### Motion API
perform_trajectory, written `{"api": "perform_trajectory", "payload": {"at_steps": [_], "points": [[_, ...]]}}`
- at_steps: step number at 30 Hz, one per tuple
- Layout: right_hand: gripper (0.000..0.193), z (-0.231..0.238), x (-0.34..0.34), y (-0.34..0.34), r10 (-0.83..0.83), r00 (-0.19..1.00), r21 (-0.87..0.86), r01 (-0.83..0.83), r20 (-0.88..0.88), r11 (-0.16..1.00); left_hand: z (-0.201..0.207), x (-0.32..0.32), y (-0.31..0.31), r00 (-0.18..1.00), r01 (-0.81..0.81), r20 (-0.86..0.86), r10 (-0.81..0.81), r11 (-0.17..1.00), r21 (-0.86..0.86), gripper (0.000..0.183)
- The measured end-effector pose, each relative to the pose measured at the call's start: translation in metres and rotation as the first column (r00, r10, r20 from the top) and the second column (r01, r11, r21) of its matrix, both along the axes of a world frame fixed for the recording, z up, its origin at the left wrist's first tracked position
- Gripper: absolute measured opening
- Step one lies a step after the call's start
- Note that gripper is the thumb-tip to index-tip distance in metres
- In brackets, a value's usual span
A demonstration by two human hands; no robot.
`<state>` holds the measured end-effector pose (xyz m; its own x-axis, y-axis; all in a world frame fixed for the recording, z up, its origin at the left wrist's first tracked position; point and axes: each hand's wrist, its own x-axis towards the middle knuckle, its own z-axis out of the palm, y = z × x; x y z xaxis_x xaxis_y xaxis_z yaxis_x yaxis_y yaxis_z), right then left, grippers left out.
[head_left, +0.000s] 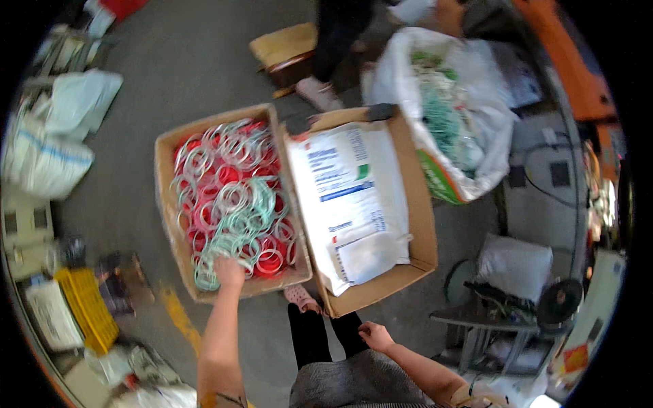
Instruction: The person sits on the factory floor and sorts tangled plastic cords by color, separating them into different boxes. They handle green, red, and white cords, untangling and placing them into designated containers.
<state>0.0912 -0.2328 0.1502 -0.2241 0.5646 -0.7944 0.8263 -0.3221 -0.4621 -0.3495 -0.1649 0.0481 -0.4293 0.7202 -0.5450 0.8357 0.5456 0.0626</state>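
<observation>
The cardboard ring box (287, 277) sits in front of the person, full of thin rings (235, 198) in pale green, clear white, pink and red. The pale green ones make a heap on top. The left hand (230, 272) reaches in at the near left part of the ring box and touches the rings. I cannot tell if its fingers have closed on any. The right hand (376, 336) is outside the ring box, to its right and nearer the person. Its fingers are curled in, but I cannot tell if they hold anything. Right beside the ring box, on its right, is an open carton (423, 238) with a white printed sack (389, 194) inside. A yellow plastic crate (85, 309) is left of the ring box.
</observation>
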Motion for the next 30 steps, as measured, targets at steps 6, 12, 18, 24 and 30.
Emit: {"api": "perform_trajectory", "payload": {"at_steps": [6, 12, 18, 24, 30], "points": [[0.022, 0.06, 0.014, 0.019, 0.057, 0.998, 0.038, -0.056, -0.019, 0.998, 0.103, 0.057, -0.119, 0.956, -0.004, 0.292, 0.01, 1.0, -0.02, 0.033], [0.024, 0.091, 0.058, 0.019, -0.052, 0.999, 0.13, 0.054, -0.017, 0.99, 0.213, 0.103, -0.162, 0.907, -0.026, 0.404, 0.119, 0.973, -0.229, 0.034], [0.024, 0.121, 0.103, 0.034, -0.22, 0.975, 0.189, 0.209, 0.042, 0.96, 0.263, 0.105, -0.17, 0.88, -0.132, 0.442, 0.175, 0.983, -0.127, 0.036], [0.024, 0.139, 0.141, 0.033, -0.299, 0.951, 0.262, 0.27, 0.075, 0.927, 0.306, 0.122, -0.129, 0.886, -0.102, 0.464, 0.021, 0.983, 0.15, 0.028], [0.022, 0.117, 0.162, 0.005, -0.343, 0.939, 0.375, 0.321, -0.009, 0.87, 0.337, 0.156, -0.104, 0.863, 0.006, 0.495, -0.099, 0.982, 0.187, 0.032]]}}
